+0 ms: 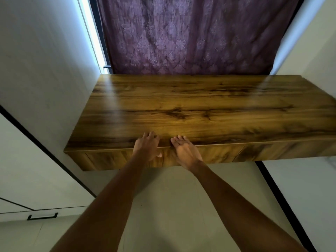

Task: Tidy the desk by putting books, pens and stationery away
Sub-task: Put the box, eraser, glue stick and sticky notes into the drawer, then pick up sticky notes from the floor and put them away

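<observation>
A wall-mounted wooden desk (200, 106) with dark grain fills the middle of the view; no books, pens or stationery show on its top. My left hand (146, 146) rests over the desk's front edge, fingers apart, thumb hanging in front of the drawer panel. My right hand (185, 151) lies beside it, fingers extended together over the same edge, holding nothing. Drawer fronts (209, 154) run below the edge and look shut.
A purple patterned curtain (196, 33) hangs behind the desk. White walls flank both sides. A white cabinet with a black handle (42, 216) stands at lower left. Pale floor (172, 206) lies below the desk.
</observation>
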{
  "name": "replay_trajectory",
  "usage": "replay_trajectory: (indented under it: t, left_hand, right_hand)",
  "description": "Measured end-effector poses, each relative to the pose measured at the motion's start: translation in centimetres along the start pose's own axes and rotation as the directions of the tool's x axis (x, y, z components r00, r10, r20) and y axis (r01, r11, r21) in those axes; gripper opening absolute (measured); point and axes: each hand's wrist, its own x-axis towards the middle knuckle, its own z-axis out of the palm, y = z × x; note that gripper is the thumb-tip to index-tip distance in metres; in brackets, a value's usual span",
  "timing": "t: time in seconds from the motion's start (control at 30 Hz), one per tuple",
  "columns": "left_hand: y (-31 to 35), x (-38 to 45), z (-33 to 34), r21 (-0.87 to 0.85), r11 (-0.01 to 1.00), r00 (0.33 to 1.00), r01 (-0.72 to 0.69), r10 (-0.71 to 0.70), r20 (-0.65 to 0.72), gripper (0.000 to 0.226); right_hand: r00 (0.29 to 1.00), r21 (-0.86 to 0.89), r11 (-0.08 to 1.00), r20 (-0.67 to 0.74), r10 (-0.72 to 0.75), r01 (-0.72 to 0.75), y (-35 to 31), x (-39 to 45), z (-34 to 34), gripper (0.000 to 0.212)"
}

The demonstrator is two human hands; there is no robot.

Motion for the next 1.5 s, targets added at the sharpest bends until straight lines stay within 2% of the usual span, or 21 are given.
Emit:
replay_trajectory:
  t: [0.07,0.17,0.3,0.4,0.6,0.83,1.0,1.23,1.5]
  left_hand:
    - [0.6,-1.3,0.7,-0.044,0.999,0.998,0.027,-0.03,-0.055,0.065]
    - [2.3,-3.1,1.6,-0.021,0.998,0.98,0.055,-0.058,-0.192,0.064]
    - [6.2,-2.9,-0.1,0.002,0.999,0.953,-0.037,0.036,-0.301,0.065]
    - [9.8,-1.6,-1.7,0.067,0.99,0.939,-0.124,0.139,-0.315,0.066]
    - [17.6,1.4,-3.1,0.125,0.965,0.91,-0.229,0.258,-0.326,0.064]
    - [28.5,4.9,-3.9,0.179,0.909,0.863,-0.376,0.414,-0.289,0.062]
    - [37.9,6.4,-2.8,0.198,0.85,0.808,-0.487,0.525,-0.267,0.063]
    - [51.9,4.6,0.1,0.174,0.69,0.659,-0.702,0.723,-0.206,0.064]
    - [62.3,1.1,2.5,0.187,0.507,0.492,-0.841,0.862,-0.127,0.067]
  right_hand:
    - [0.996,0.016,0.998,-0.052,0.069,-0.069,0.5,-1.2,-0.4,0.061]
    - [0.978,-0.009,0.986,-0.129,0.163,-0.165,1.5,-3.7,-1.2,0.067]
    - [0.952,0.01,0.962,-0.143,0.271,-0.273,4.4,-6.8,-2.2,0.067]
    - [0.92,0.022,0.932,-0.148,0.362,-0.363,7.3,-9.0,-2.3,0.068]
    - [0.856,0.001,0.865,-0.144,0.497,-0.502,13.6,-13.4,-2.2,0.071]
    - [0.748,0.022,0.754,-0.117,0.654,-0.656,22.3,-19.5,-1.7,0.08]
    - [0.646,0.054,0.652,-0.093,0.757,-0.756,27.4,-25.8,-0.3,0.08]
    - [0.448,0.039,0.448,-0.005,0.894,-0.893,32.6,-37.6,3.1,0.08]
    - [0.241,0.033,0.24,0.044,0.969,-0.97,34.4,-47.9,5.2,0.082]
